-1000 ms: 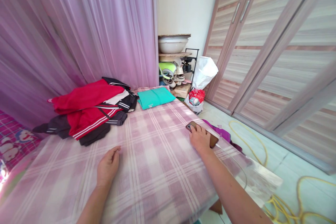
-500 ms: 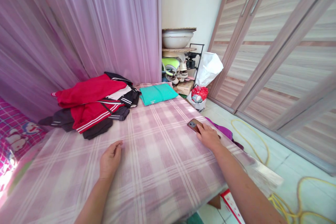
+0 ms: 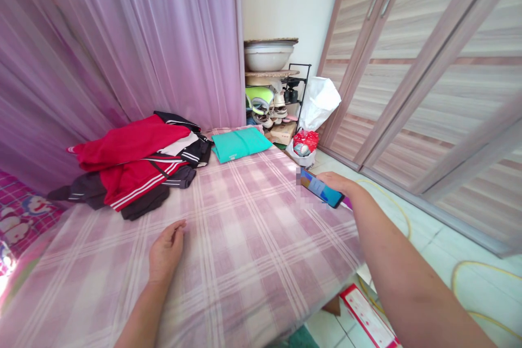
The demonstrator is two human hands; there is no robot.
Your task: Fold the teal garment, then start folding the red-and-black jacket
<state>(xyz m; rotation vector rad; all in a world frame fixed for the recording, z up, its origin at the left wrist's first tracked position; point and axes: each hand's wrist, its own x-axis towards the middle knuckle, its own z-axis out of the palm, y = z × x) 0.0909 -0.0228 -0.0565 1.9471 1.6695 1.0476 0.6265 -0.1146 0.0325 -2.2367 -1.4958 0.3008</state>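
Note:
My right hand (image 3: 340,184) grips a phone (image 3: 320,188) and holds it lifted above the right edge of the bed, its lit screen turned toward me. My left hand (image 3: 165,250) lies on the pink plaid sheet (image 3: 244,239), fingers loosely curled, holding nothing. A pile of red, black and white clothes (image 3: 134,166) lies at the back left of the bed. A folded teal cloth (image 3: 240,144) lies beside it at the far edge.
A purple curtain (image 3: 122,38) hangs behind the bed. A shelf with a white basin (image 3: 269,57) and shoes stands in the corner, with bags (image 3: 312,119) beside it. Wooden wardrobe doors (image 3: 428,65) fill the right. A yellow hose (image 3: 481,283) lies on the floor.
My right hand has picked the phone up off the bed edge and turned its screen upward. My left hand has stayed where it was.

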